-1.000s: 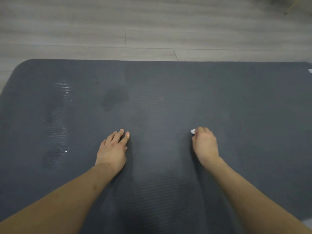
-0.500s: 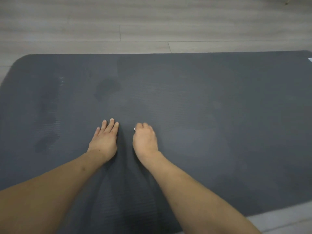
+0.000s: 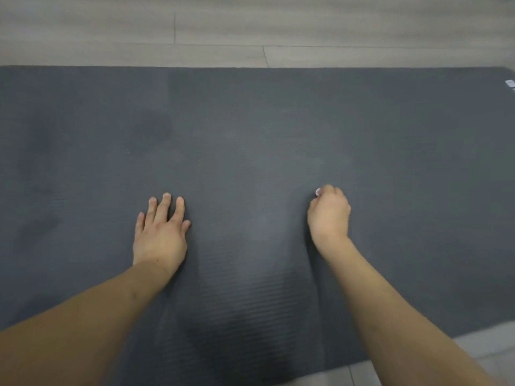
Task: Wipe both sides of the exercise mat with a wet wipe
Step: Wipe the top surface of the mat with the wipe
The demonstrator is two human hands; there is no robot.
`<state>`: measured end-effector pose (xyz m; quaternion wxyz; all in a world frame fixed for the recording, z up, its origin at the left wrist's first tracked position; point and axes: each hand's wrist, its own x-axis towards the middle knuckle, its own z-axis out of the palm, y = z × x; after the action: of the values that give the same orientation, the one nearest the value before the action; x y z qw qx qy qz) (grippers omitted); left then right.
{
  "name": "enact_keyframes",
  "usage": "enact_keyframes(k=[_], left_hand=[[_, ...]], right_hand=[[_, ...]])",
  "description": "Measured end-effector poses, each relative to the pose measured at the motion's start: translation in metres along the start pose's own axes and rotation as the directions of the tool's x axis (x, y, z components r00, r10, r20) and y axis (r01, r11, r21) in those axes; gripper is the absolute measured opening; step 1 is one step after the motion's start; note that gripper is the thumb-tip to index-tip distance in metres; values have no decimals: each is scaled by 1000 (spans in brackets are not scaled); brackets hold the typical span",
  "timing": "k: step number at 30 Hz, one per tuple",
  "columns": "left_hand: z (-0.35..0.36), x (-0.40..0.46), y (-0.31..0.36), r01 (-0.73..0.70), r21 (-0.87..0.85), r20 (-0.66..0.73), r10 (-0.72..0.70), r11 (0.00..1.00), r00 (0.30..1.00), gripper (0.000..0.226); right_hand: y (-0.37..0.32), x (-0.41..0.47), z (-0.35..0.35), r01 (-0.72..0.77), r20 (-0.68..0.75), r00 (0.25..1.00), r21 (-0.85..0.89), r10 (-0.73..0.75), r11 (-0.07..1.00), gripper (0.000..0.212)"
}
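A dark grey exercise mat [image 3: 278, 129] lies flat on the floor and fills most of the view. My left hand [image 3: 160, 232] rests flat on it with the fingers spread. To the right, my right hand [image 3: 328, 215] is curled round a white wet wipe [image 3: 317, 192] and presses it on the mat. Only a small white edge of the wipe peeks out beyond the fingers. Darker damp patches show on the mat's left part.
Pale wood-look floor [image 3: 250, 29] runs beyond the mat's far edge and shows at the near right corner. A small white label [image 3: 509, 83] sits at the mat's far right edge.
My right hand with the wipe swept left until it was beside my left hand, then back out to the right. My left hand stayed pressed on the mat.
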<state>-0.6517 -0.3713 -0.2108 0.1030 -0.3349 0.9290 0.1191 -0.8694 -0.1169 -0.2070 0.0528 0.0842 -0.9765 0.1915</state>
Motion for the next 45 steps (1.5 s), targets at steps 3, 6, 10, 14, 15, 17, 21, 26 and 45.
enact_keyframes(k=[3, 6, 10, 14, 15, 17, 21, 26, 45], left_hand=[[0, 0, 2, 10, -2, 4, -10, 1000, 1000, 58], [-3, 0, 2, 15, -8, 7, -15, 1000, 1000, 58], [0, -2, -1, 1, 6, -9, -1, 1000, 1000, 58], [-6, -3, -3, -2, -19, 32, 2, 1000, 999, 58], [-9, -2, -4, -16, -7, 45, 16, 1000, 999, 59], [-16, 0, -6, -33, -4, 72, 33, 999, 997, 60], [-19, -2, -8, -77, -26, 96, 79, 997, 992, 60], [-20, 0, -34, -218, -73, 85, 224, 973, 971, 64], [-16, -33, -65, -158, 27, -57, 160, 987, 986, 51]], right_hand=[[-72, -33, 25, 155, 78, 984, 97, -163, 983, 17], [-127, -82, 44, 413, 127, 895, 133, -429, 901, 16], [-87, -49, 42, 515, 54, 854, 52, -518, 855, 23], [8, 27, 3, 229, -18, 973, -79, -232, 970, 4], [24, 37, -7, 144, -6, 989, -94, -145, 985, 6], [32, 43, -10, 50, -28, 998, -82, -53, 995, 13], [-22, -11, 6, 56, -7, 998, 2, -56, 998, 19], [-134, -128, 42, 361, 36, 929, 147, -369, 921, 33], [-174, -149, 53, 244, 65, 965, 144, -255, 959, 20]])
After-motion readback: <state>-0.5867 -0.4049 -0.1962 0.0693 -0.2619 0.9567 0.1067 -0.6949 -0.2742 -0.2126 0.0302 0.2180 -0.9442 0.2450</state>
